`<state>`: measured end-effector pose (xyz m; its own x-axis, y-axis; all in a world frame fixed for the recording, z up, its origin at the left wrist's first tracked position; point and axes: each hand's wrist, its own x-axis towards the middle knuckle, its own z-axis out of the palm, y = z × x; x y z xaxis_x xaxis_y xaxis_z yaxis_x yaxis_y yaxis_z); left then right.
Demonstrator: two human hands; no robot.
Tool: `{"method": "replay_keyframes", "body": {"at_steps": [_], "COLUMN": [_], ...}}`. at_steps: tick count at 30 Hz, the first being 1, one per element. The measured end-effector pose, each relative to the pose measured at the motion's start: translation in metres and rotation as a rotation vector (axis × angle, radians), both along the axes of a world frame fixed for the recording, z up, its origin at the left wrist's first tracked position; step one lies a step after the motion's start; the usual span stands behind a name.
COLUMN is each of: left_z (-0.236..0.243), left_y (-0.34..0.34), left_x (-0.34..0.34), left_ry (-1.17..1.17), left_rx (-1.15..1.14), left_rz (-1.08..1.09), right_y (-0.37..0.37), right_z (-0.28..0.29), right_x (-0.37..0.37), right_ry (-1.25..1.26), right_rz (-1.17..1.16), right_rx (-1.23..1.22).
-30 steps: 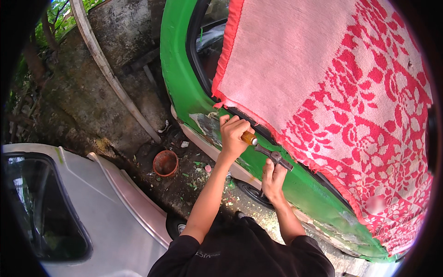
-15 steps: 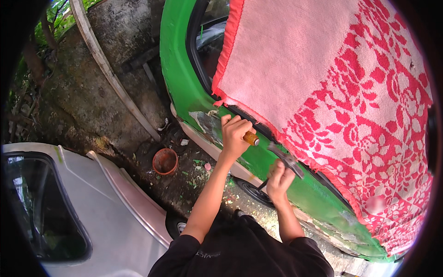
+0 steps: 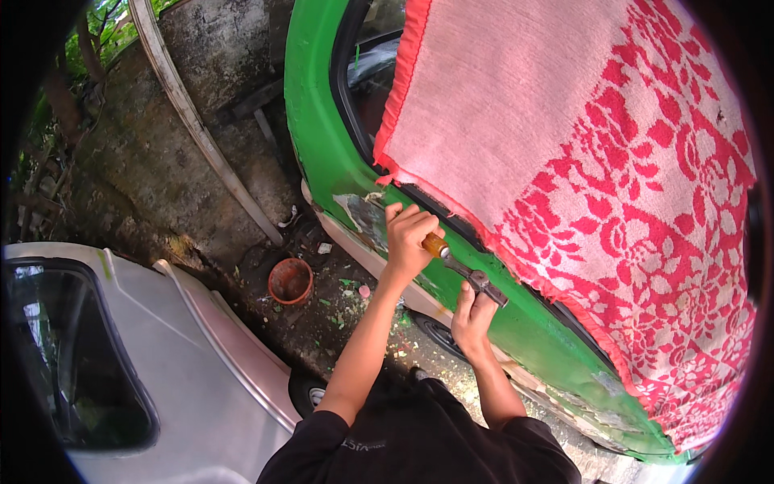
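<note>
Left hand (image 3: 409,239) is closed in a full fist around the orange-brown handle of a scraper (image 3: 459,270); fingers wrapped tight, handle end just showing at the thumb side. Right hand (image 3: 473,316) sits lower and to the right, its fingers pressed together up against the scraper's metal blade end, bearing it onto the panel; whether they curl fully around the metal cannot be told.

The scraper lies flat against the green car door (image 3: 516,323), just below the window line. Its long axis runs diagonally, from handle at upper left to blade at lower right, roughly along the door's length. The blade end points down and right, toward the rear stretch of the panel.

Just left of the left hand, the door shows a bare grey patch (image 3: 363,214) where the green coat is gone. Further worn spots appear along the lower edge of the door at far right.

A pink and red flowered blanket (image 3: 580,185) hangs over the upper part of the car, its red hem running just above both hands.

On the ground between the vehicles stands a small terracotta pot (image 3: 290,280), with green flakes scattered on the dirt near it. A silver car (image 3: 161,355) occupies the lower left, well apart from the hands. A pale curved strip (image 3: 201,133) leans against the stained wall behind.
</note>
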<state>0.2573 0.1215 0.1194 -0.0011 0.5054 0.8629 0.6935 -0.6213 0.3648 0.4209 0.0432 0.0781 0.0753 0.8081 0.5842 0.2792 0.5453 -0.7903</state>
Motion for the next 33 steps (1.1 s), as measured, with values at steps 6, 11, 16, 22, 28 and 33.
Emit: {"method": "replay_keyframes", "body": {"at_steps": [6, 11, 16, 22, 28, 33], "left_z": [-0.002, -0.009, -0.003, -0.027, 0.002, 0.012], "left_y": [-0.002, -0.006, -0.002, 0.003, -0.024, -0.017], "left_x": [-0.003, -0.007, -0.008, -0.049, -0.030, -0.008], "left_ry": [0.021, 0.032, 0.004, -0.173, 0.004, 0.055], "left_rx": [-0.005, -0.030, -0.030, 0.010, 0.127, 0.187], "left_rz": [-0.001, 0.016, -0.003, 0.137, 0.005, -0.129], "right_y": [-0.016, 0.004, -0.015, -0.011, -0.002, -0.013], "right_z": [0.000, 0.002, 0.017, 0.001, -0.006, 0.007], "right_x": [0.009, 0.010, -0.004, -0.001, -0.005, -0.002], "right_ry": [0.418, -0.138, 0.366, -0.143, 0.121, 0.234], "right_rz": [0.191, -0.067, 0.137, 0.083, 0.089, 0.164], "right_rx": [-0.107, 0.011, -0.180, -0.222, -0.216, -0.344]}}
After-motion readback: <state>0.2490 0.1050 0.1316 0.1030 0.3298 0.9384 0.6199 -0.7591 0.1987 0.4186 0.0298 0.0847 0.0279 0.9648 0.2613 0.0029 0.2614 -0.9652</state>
